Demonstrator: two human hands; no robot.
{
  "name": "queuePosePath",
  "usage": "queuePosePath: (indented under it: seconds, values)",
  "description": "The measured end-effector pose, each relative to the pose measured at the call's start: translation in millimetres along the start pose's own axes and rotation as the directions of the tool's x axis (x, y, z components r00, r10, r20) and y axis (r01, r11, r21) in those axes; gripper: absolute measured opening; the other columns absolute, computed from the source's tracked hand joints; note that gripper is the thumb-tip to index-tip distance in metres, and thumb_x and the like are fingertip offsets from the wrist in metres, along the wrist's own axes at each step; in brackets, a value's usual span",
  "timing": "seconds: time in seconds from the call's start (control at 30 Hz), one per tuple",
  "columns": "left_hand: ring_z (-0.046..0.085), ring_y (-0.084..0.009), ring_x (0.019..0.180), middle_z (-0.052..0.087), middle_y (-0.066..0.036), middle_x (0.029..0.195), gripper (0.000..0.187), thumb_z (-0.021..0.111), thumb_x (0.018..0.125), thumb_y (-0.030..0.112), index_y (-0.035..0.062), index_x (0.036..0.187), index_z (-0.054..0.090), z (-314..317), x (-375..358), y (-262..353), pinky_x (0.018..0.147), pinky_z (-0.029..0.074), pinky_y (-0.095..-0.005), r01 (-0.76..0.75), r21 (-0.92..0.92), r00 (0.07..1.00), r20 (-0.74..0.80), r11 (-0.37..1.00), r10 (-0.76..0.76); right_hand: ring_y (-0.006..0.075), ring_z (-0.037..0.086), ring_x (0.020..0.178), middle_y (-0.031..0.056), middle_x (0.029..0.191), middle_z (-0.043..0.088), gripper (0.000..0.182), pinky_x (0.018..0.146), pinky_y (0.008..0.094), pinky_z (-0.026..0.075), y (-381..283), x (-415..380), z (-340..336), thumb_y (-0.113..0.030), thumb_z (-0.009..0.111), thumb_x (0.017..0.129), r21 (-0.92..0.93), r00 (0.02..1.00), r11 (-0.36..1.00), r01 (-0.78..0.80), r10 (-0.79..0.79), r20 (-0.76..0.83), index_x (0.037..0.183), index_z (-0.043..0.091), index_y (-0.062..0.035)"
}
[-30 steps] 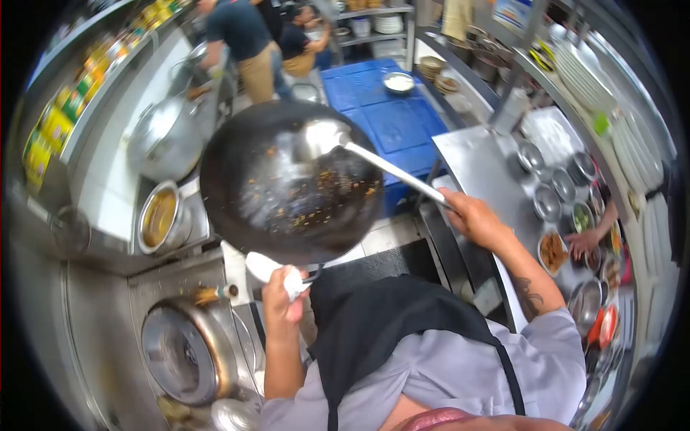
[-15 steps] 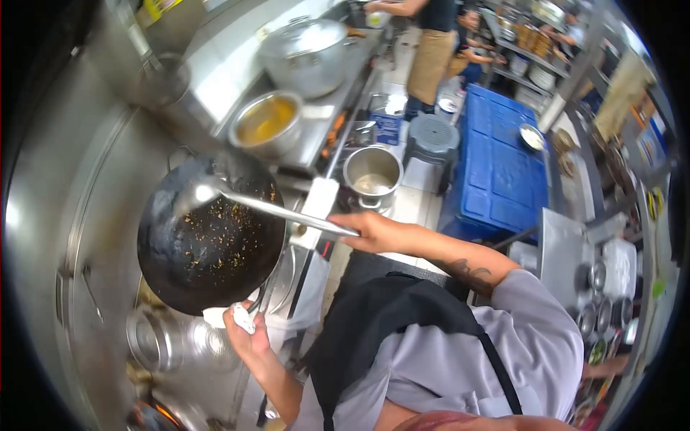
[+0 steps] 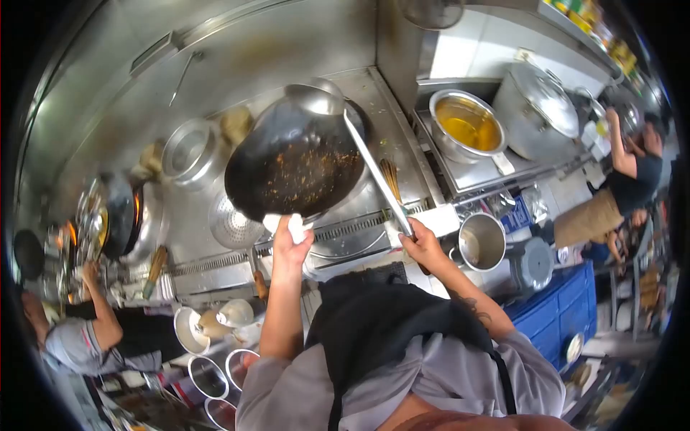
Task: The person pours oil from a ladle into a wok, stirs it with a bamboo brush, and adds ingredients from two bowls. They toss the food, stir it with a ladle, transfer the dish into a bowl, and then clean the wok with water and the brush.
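Left grip (image 3: 287, 241) clamps the wok (image 3: 298, 169) handle through a cloth; right grip (image 3: 420, 244) holds the ladle (image 3: 345, 122). Keep the wok level, ladle low inside.

The person wears a light grey shirt (image 3: 431, 381) with short sleeves. The cloth is soft and has folds in it. Over the shirt hangs a black apron (image 3: 374, 323). A thin black strap (image 3: 503, 381) from the apron runs across the shirt near the right shoulder. Both arms are bare below the sleeves. The right forearm has a dark tattoo (image 3: 471, 305) on it. The left hand (image 3: 291, 248) and the right hand (image 3: 424, 248) have no gloves.
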State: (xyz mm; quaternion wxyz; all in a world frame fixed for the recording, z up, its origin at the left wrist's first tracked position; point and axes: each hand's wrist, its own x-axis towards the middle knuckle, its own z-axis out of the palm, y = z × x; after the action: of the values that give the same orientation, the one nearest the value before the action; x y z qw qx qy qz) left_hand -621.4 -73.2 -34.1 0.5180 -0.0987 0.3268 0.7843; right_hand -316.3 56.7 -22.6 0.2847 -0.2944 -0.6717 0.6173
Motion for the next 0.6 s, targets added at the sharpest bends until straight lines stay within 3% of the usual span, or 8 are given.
queuePosePath:
  seconds: [0.07, 0.1, 0.17, 0.27, 0.37, 0.47, 0.6]
  values:
    - [0.057, -0.0162, 0.069, 0.062, -0.001, 0.077, 0.007, 0.062, 0.083, 0.017, 0.0121, 0.088, 0.059, 10, 22, -9, 0.05, 0.041, -0.0283, -0.046, 0.007, 0.998, -0.046, 0.999, 0.046, 0.0083, 0.049, 0.061, 0.0036, 0.068, 0.053, 0.029, 0.055, 0.0268, 0.045, 10, 14, -9, -0.009, 0.06, 0.09, -0.208, 0.998, 0.976, -0.066, 0.068, 0.002, 0.116, 0.053, 0.0011]
    - [0.057, -0.0164, 0.069, 0.062, -0.002, 0.077, 0.007, 0.062, 0.083, 0.016, 0.0123, 0.088, 0.059, 12, 37, -11, 0.05, 0.041, -0.0287, -0.059, 0.013, 0.997, -0.056, 0.998, 0.06, 0.009, 0.049, 0.06, 0.0054, 0.068, 0.054, 0.029, 0.055, 0.0276, 0.044, 32, 22, -14, -0.01, 0.06, 0.089, -0.281, 1.0, 0.96, -0.008, 0.015, 0.024, 0.115, 0.053, 0.0006]
    - [0.057, -0.0166, 0.07, 0.061, -0.002, 0.078, 0.007, 0.062, 0.083, 0.016, 0.0129, 0.089, 0.058, 15, 66, -14, 0.05, 0.042, -0.0296, -0.071, 0.02, 0.994, -0.083, 0.997, 0.072, 0.0051, 0.043, 0.057, -0.0013, 0.067, 0.05, 0.032, 0.05, 0.0248, 0.038, 73, 38, -22, -0.007, 0.062, 0.088, -0.316, 0.991, 0.939, 0.136, -0.125, 0.056, 0.119, 0.054, -0.0028]
    - [0.054, -0.0172, 0.069, 0.059, -0.001, 0.078, 0.009, 0.062, 0.085, 0.018, 0.0137, 0.09, 0.056, 3, 119, -11, 0.051, 0.041, -0.0308, -0.081, -0.011, 0.996, -0.046, 0.997, 0.08, 0.0058, 0.045, 0.052, 0.0001, 0.064, 0.052, 0.031, 0.046, 0.0256, 0.038, 95, 62, -35, -0.006, 0.061, 0.086, -0.335, 0.992, 0.939, 0.082, -0.043, 0.122, 0.117, 0.055, -0.0021]
    - [0.054, -0.0172, 0.072, 0.059, 0.0, 0.082, 0.01, 0.062, 0.085, 0.02, 0.0141, 0.091, 0.056, 4, 148, -15, 0.053, 0.042, -0.0318, -0.104, 0.026, 0.99, -0.089, 0.994, 0.106, 0.0062, 0.045, 0.044, -0.0007, 0.058, 0.05, 0.031, 0.04, 0.0242, 0.036, 56, 86, -30, -0.005, 0.059, 0.087, -0.157, 0.976, 0.976, -0.151, 0.172, 0.131, 0.117, 0.053, -0.0021]
    - [0.055, -0.0166, 0.074, 0.058, -0.001, 0.082, 0.013, 0.06, 0.086, 0.024, 0.0163, 0.095, 0.056, 3, 154, -17, 0.055, 0.044, -0.0315, -0.088, 0.085, 0.989, -0.114, 0.992, 0.098, 0.0056, 0.045, 0.044, -0.002, 0.057, 0.049, 0.025, 0.04, 0.0232, 0.036, -2, 120, -8, -0.003, 0.055, 0.089, -0.069, 0.945, 0.972, -0.226, 0.236, 0.228, 0.114, 0.053, -0.0027]
    - [0.055, -0.0167, 0.074, 0.059, -0.001, 0.082, 0.017, 0.061, 0.086, 0.029, 0.0173, 0.098, 0.056, -6, 173, -21, 0.053, 0.045, -0.0307, -0.011, 0.127, 0.993, -0.113, 0.992, 0.026, 0.005, 0.046, 0.044, -0.0028, 0.059, 0.049, 0.021, 0.039, 0.0217, 0.036, -49, 186, 32, -0.001, 0.053, 0.09, -0.009, 0.944, 0.989, -0.146, 0.142, 0.299, 0.11, 0.055, -0.0043]
